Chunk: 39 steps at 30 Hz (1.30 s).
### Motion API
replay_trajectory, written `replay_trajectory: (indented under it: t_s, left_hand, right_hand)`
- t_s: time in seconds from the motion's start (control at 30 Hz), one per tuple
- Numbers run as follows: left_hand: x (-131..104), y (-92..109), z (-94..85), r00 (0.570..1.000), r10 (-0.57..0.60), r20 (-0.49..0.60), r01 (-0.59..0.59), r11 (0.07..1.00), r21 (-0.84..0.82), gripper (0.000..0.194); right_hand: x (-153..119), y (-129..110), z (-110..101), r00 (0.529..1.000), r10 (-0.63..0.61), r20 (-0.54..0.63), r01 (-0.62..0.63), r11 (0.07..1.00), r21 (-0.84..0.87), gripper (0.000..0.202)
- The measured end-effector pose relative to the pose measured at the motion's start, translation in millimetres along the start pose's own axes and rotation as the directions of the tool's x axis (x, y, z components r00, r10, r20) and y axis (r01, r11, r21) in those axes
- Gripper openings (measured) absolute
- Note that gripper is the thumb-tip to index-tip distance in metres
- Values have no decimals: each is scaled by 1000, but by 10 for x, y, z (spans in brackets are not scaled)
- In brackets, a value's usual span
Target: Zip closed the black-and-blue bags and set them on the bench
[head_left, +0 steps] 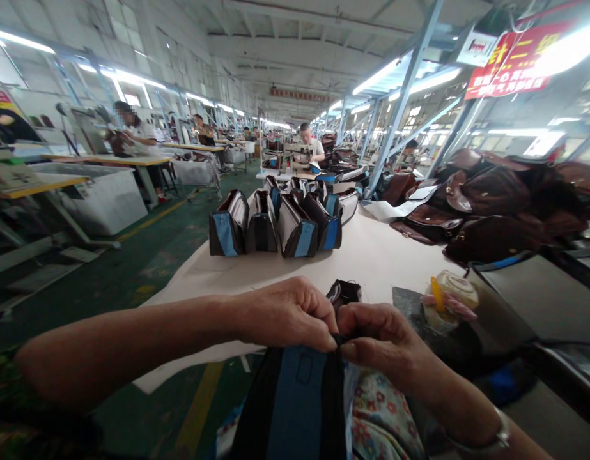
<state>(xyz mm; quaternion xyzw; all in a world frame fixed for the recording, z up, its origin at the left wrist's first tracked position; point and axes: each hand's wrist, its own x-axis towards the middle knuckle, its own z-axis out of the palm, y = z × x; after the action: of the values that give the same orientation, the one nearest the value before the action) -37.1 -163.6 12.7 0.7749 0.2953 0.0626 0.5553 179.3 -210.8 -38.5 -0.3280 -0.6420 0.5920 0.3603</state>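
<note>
A black bag piece with a wide blue stripe (pixel 297 402) stands on end close to my body, over flowered cloth. At its top edge my left hand (pixel 295 313) pinches the dark material between thumb and fingers. Right beside it, my right hand (pixel 381 338) grips the same edge, its thumb and bent forefinger pressed together. The two sets of fingertips almost meet. Just beyond them a small dark piece (pixel 343 292) lies on the white tabletop, partly hidden by my hands. Whatever fine detail sits between the fingertips is too small to make out.
Several blue-striped bag pieces (pixel 275 223) stand in rows on the white table (pixel 381 255). Brown leather bags (pixel 491 198) are heaped at the right. A roll with a yellow band (pixel 450 297) lies near my right arm. Co-workers sit at machines farther off.
</note>
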Motion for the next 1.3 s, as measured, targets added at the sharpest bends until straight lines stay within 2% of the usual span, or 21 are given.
replay_trajectory:
  t_s: [0.1, 0.2, 0.3, 0.5, 0.57, 0.63, 0.7, 0.77, 0.87, 0.93, 0.97, 1.0, 1.03, 1.07, 1.13, 1.2, 1.23, 1.3]
  left_hand:
    - [0, -7, 21, 999, 13, -29, -11, 998, 61, 25]
    - [3, -12, 50, 997, 30, -71, -20, 989, 145, 10]
    - [-2, -4, 69, 996, 63, -71, -47, 977, 207, 8]
    - [-5, -2, 110, 985, 152, -80, -119, 939, 324, 11]
    - [-2, -2, 135, 977, 196, -88, -150, 915, 375, 12]
    - [-4, 4, 152, 965, 243, -94, -181, 884, 430, 14]
    - [-17, 17, 144, 960, 269, -82, -204, 867, 454, 13]
    - [-35, 34, 105, 970, 237, -44, -200, 891, 407, 11]
    - [-49, 42, 18, 993, 107, 55, -117, 966, 232, 29]
    - [-42, 19, -21, 994, 43, 104, -60, 984, 166, 41]
    - [-36, 0, -28, 993, 29, 115, -49, 984, 170, 42]
    - [-30, -20, -27, 992, 31, 121, -54, 980, 191, 40]
    - [-26, -39, -19, 991, 45, 125, -72, 973, 221, 37]
    - [-24, -53, -6, 989, 67, 129, -98, 964, 248, 34]
    - [-26, -60, 25, 984, 122, 130, -155, 948, 279, 31]
    - [-30, -34, 53, 976, 171, 135, -204, 936, 286, 32]
    - [-32, -12, 61, 972, 192, 137, -224, 931, 288, 34]
    - [-35, 39, 60, 965, 223, 141, -256, 919, 299, 35]
  right_hand:
    - [-11, 24, 31, 999, -25, -21, 25, 1000, -3, 16]
    - [-41, 25, 63, 998, -33, -48, 31, 998, -57, 16]
    - [-77, 4, 92, 996, -46, -80, 34, 989, -144, 18]
    - [-94, -39, 136, 979, -181, -96, 146, 945, -292, 13]
    - [-85, -40, 134, 968, -238, -82, 188, 900, -394, 8]
    - [-89, -36, 122, 940, -340, -31, 267, 787, -556, 7]
    - [-119, -31, 103, 883, -462, 80, 378, 600, -705, 12]
    - [-173, -33, 87, 824, -524, 215, 455, 387, -802, 18]
    - [-263, -43, 83, 779, -505, 372, 496, 132, -858, 21]
    - [-310, -42, 98, 775, -475, 417, 482, 18, -876, 18]
    - [-330, -35, 108, 777, -466, 423, 475, -8, -880, 17]
    - [-347, -24, 117, 777, -471, 419, 476, 2, -880, 17]
    - [-362, -10, 122, 778, -491, 393, 480, 60, -875, 18]
    - [-373, 2, 121, 785, -519, 339, 483, 168, -860, 19]
    - [-378, 5, 97, 821, -551, 149, 451, 467, -761, 21]
    - [-351, -39, 50, 885, -463, -43, 341, 711, -615, 19]
    - [-324, -79, 23, 921, -384, -71, 280, 776, -565, 18]
    - [-249, -173, -24, 971, -240, 6, 205, 815, -543, 16]
